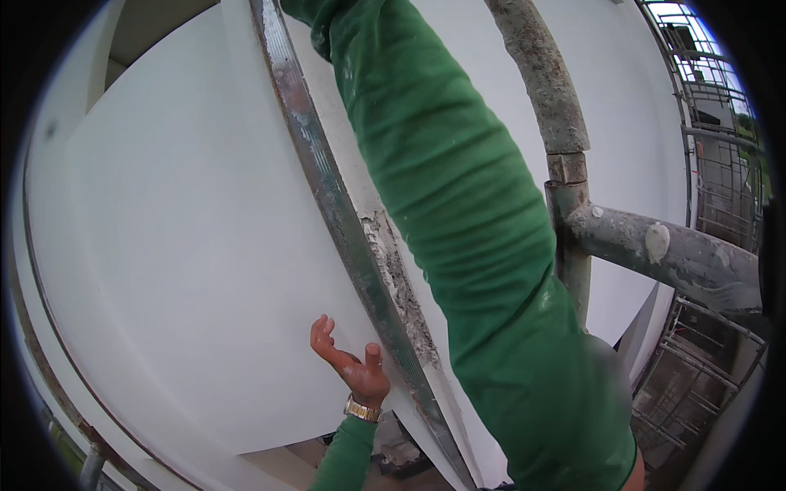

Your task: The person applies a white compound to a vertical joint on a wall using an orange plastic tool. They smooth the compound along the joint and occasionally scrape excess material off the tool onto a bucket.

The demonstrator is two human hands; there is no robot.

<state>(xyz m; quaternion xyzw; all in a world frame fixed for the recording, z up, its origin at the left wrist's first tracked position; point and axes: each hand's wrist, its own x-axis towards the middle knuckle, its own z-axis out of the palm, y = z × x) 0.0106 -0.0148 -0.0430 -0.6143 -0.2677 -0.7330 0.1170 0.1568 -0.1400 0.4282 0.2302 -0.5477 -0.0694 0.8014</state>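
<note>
My left hand (pixel 354 368) is raised low in the picture, beside a white wall (pixel 196 245). Its thumb and fingers are apart and slightly curled, and nothing is in it. A gold-coloured watch (pixel 363 408) circles that wrist, above a green sleeve. Just right of the hand, a long metal straightedge (pixel 332 184) slants from the top down to the lower edge along the wall. Rough, crumbly plaster (pixel 399 282) shows in a strip along its right side. My right arm, in a green sleeve (pixel 458 204), reaches up across the picture; its hand lies beyond the top edge.
Right of my arm stands a plaster-crusted scaffold pipe (pixel 540 74), joined to a thick crossing pipe (pixel 671 250). More scaffolding (pixel 725 155) rises at the far right. A rail (pixel 61 352) curves along the left side. Dark objects (pixel 401 454) lie below my left hand.
</note>
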